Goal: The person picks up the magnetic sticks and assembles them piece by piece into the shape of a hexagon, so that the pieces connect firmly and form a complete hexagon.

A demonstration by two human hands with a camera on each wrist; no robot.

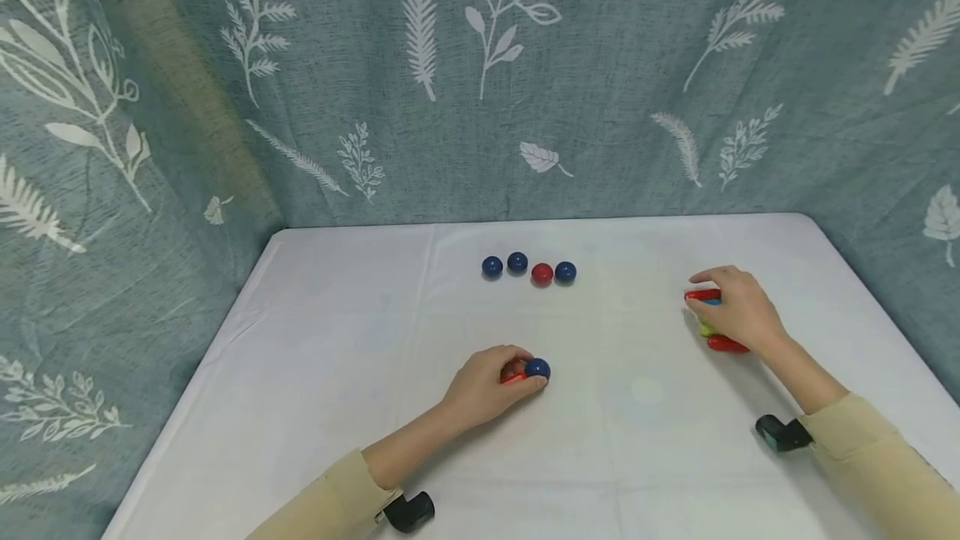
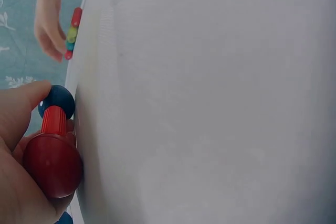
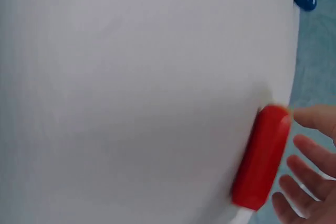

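Note:
In the head view my left hand (image 1: 487,386) grips a toy piece made of two balls and a short rod. The left wrist view shows its red ball (image 2: 52,165), its ribbed red rod (image 2: 54,120) and its blue ball (image 2: 56,100) in one line, with a fingertip against the blue ball. Farther right, my right hand (image 1: 738,311) is over a row of coloured rods, its thumb and fingers apart. A far red rod (image 1: 702,295) lies by its thumb, and a near red rod (image 1: 727,344) below the palm. Blue and yellow-green rods between are partly hidden.
Toward the back of the white-covered table (image 1: 337,315), three blue balls and a red ball (image 1: 542,274) form a loose row. A patterned green curtain (image 1: 465,107) hangs behind the table. A black wrist camera (image 1: 408,512) is strapped at the left sleeve, another (image 1: 783,433) at the right.

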